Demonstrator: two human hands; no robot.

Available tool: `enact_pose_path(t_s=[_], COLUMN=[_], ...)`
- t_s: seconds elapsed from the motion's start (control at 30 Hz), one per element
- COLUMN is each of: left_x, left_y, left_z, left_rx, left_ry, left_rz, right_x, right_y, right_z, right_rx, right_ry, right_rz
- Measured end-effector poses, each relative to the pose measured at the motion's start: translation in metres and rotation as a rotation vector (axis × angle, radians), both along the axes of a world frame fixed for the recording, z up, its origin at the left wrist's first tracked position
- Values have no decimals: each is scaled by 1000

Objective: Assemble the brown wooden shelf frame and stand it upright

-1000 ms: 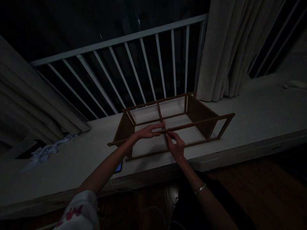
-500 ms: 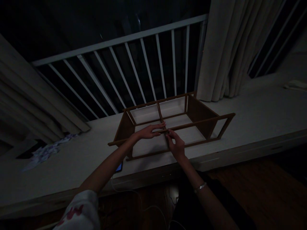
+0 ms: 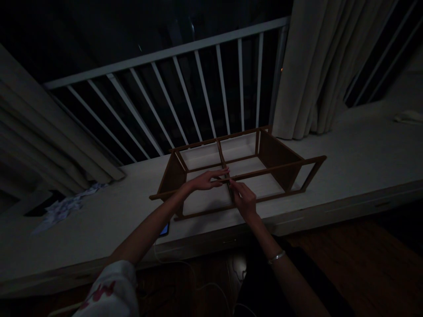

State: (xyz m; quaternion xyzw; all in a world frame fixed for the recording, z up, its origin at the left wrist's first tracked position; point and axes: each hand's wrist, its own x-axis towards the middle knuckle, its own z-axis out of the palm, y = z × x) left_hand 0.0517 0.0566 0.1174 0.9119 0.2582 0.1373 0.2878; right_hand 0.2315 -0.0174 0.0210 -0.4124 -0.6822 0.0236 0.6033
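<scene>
A brown wooden shelf frame (image 3: 277, 168) lies on its side on the white window ledge, with a solid panel near each end and a crossbar (image 3: 220, 153) in the middle. My left hand (image 3: 203, 180) rests at the joint of the crossbar and the upper front rail. Its fingers are stretched out along one side of the rail, and the thumb lies on the other. Just below that joint, my right hand (image 3: 243, 199) is closed in a pinch against the frame. Whatever sits between its fingertips is too small and dark to make out.
The white ledge (image 3: 132, 211) runs across the view, with a lit phone (image 3: 164, 230) at its front edge. Patterned cloth (image 3: 62, 210) lies to the left. Behind stand a white railing (image 3: 165, 53) and curtains (image 3: 304, 75). A cable (image 3: 185, 263) hangs below.
My right hand has shifted slightly at the joint, its fingers still pinched together. My left hand stays in place on the rail, and the frame lies as before.
</scene>
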Motion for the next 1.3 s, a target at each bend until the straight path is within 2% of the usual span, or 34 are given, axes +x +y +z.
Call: enact_pose_path(t_s=[0.2, 0.53, 0.67, 0.97, 1.3], left_x=[0, 1, 0, -1, 0], left_y=[2, 2, 3, 3, 3], left_z=[-3, -2, -3, -2, -2], left_rx=[-39, -68, -69, -49, -62], left_ry=[-29, -53, -53, -24, -40], left_rz=[10, 19, 11, 31, 29], right_x=[2, 5, 5, 8, 4], right_y=[-2, -4, -5, -6, -5], right_z=[6, 9, 10, 10, 9], right_rx=[32, 22, -11, -61, -140], right_ry=[51, -8, -33, -53, 120], right_rz=[-19, -306, -355, -296, -163])
